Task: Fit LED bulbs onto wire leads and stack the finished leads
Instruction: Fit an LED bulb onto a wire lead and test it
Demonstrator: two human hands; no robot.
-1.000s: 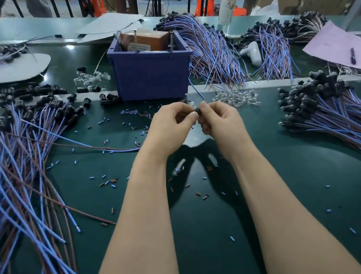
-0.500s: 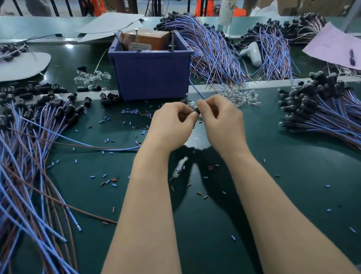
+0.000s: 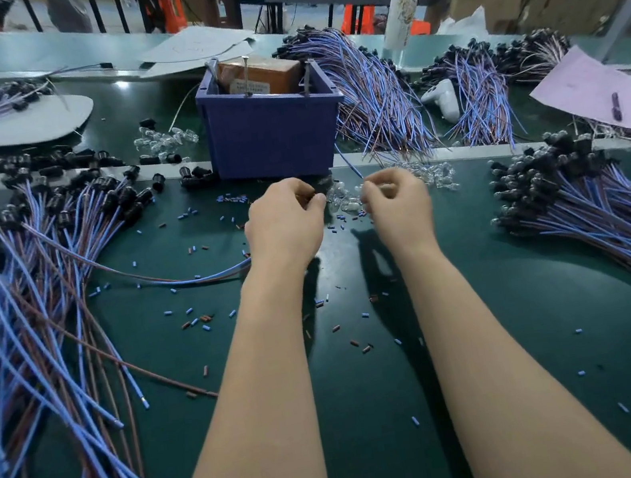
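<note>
My left hand (image 3: 286, 227) pinches the black socket end of one blue-and-brown wire lead (image 3: 202, 277), which trails off to the left across the green mat. My right hand (image 3: 399, 207) is a short gap to its right, with thumb and fingers curled in a pinch on a small clear LED bulb at the edge of the loose pile of clear LED bulbs (image 3: 345, 202). That pile lies between and just behind both hands. A fan of leads with black sockets (image 3: 19, 291) covers the left side. A stack of leads with bulbs fitted (image 3: 593, 198) lies at the right.
A blue plastic bin (image 3: 270, 137) holding a brown box stands just behind my hands. More wire bundles (image 3: 378, 101) lie behind it, with a white bottle (image 3: 399, 9) and a pink paper (image 3: 595, 88) at the back right. Small insulation scraps (image 3: 198, 322) dot the mat.
My hands were pressed together on the lead's socket end. They have now parted: the right hand moved right to the bulb pile, while the left keeps the lead.
</note>
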